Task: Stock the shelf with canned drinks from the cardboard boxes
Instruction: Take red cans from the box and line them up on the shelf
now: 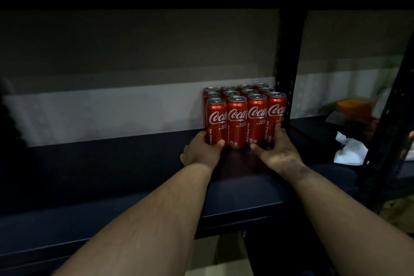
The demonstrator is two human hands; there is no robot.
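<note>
Glossy red metal cans [237, 122], matt dark shelf board [112, 175], crumpled white paper [349, 150]

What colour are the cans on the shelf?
Red with white script lettering and silver tops, seen in the head view: cans.
</note>
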